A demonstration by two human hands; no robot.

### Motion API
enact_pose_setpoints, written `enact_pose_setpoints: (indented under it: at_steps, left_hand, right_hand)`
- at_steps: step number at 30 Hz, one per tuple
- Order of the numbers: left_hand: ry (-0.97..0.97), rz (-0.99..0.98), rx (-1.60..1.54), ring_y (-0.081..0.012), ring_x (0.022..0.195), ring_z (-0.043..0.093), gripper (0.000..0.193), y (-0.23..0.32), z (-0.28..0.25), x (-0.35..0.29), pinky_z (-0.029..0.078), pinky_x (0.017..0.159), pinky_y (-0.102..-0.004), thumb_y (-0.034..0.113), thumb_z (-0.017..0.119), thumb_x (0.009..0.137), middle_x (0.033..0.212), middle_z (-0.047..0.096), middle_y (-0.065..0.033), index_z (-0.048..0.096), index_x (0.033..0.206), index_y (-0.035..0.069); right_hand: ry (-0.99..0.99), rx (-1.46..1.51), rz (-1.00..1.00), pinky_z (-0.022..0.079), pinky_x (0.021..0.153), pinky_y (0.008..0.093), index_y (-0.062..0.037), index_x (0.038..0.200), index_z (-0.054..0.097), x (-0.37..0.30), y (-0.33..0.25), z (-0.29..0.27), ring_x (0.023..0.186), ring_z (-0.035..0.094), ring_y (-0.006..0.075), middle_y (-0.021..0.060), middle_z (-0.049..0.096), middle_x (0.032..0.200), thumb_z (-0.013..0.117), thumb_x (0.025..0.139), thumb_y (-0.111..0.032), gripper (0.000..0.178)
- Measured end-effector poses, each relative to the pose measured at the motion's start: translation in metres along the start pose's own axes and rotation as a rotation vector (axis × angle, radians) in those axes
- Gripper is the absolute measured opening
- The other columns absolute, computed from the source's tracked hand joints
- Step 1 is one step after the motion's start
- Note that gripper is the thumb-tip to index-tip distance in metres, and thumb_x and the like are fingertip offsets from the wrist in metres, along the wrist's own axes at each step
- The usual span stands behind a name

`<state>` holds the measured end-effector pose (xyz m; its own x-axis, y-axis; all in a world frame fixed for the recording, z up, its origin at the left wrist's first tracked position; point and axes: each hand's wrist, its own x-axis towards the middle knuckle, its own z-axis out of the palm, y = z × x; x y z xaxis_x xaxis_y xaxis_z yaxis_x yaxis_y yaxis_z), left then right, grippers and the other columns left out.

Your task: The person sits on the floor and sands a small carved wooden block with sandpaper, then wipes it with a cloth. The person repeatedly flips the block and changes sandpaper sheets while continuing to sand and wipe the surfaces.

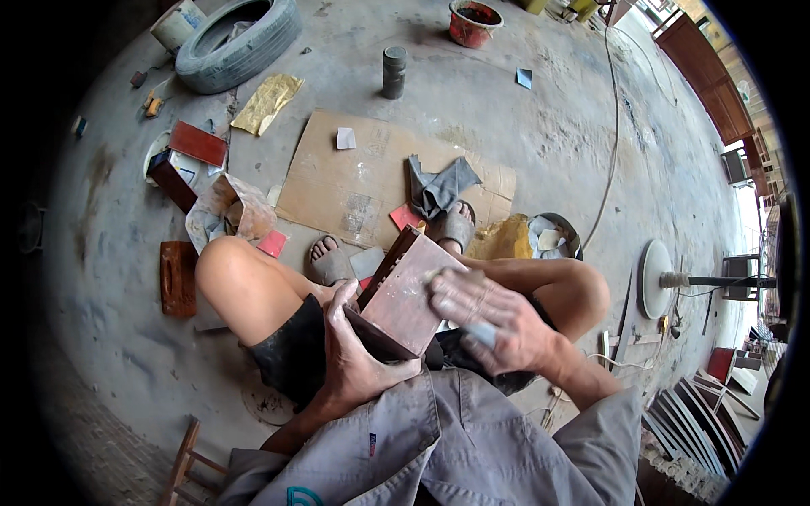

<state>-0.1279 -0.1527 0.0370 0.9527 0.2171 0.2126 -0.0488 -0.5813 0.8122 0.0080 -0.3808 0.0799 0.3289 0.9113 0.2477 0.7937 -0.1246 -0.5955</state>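
Between my knees is a reddish-brown wooden box [403,295], tilted, with pale dust over its broad face. My left hand [346,346] grips its near left corner, the thumb up along the side and the fingers beneath. A dark, notched open edge shows on the box's far left side. My right hand [485,316], whitened with dust, lies with its fingers pressed on the right part of that face. A pale blue-grey piece of sandpaper [482,334] shows by its thumb; most of it is hidden under the hand.
Ahead lies a flat cardboard sheet [329,181] with a grey cloth [440,184] on it. A tire [240,46], a dark cylinder [394,72] and a red bucket [474,24] stand farther off. At right are a round-based stand [656,280] and a cable [614,126].
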Motion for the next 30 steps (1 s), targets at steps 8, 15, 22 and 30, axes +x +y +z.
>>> enact_pose_setpoints:
  at_steps: [8,15,22,30]
  left_hand:
    - [0.031,-0.023,-0.047,-0.0392,0.123,0.051,0.125,-0.006,0.005,-0.001,0.040,0.109,-0.0513,0.027,0.101,0.055,0.133,0.047,-0.0237,0.026,0.149,-0.003]
    - [-0.048,-0.070,0.024,-0.0401,0.128,0.049,0.132,0.001,0.000,0.000,0.037,0.111,-0.0523,0.032,0.105,0.050,0.138,0.045,-0.0272,0.024,0.148,-0.003]
    - [-0.038,-0.034,0.017,-0.0395,0.116,0.050,0.125,-0.004,0.005,0.000,0.041,0.102,-0.0506,0.025,0.101,0.052,0.131,0.047,-0.0241,0.028,0.149,0.000]
    - [0.009,-0.010,0.001,-0.0380,0.108,0.050,0.118,-0.009,0.010,-0.002,0.042,0.095,-0.0495,0.027,0.100,0.054,0.124,0.049,-0.0210,0.032,0.147,0.001]
  right_hand:
    - [-0.052,0.076,-0.036,0.036,0.124,0.0491,0.0065,0.145,0.053,0.003,0.003,0.005,0.145,0.049,0.0379,0.0235,0.051,0.155,0.061,0.089,-0.015,0.061]
    - [-0.006,0.226,-0.089,0.039,0.122,0.0499,0.0073,0.143,0.056,0.010,-0.001,0.015,0.140,0.054,0.0374,0.0246,0.055,0.151,0.059,0.087,-0.007,0.058]
    - [-0.080,0.138,-0.103,0.041,0.122,0.0482,0.0093,0.142,0.056,0.023,-0.013,0.015,0.139,0.055,0.0367,0.0247,0.055,0.150,0.059,0.086,-0.008,0.058]
    - [-0.076,0.137,-0.079,0.040,0.122,0.0481,0.0054,0.145,0.054,0.031,-0.007,0.021,0.143,0.051,0.0396,0.0254,0.053,0.152,0.064,0.088,-0.010,0.059]
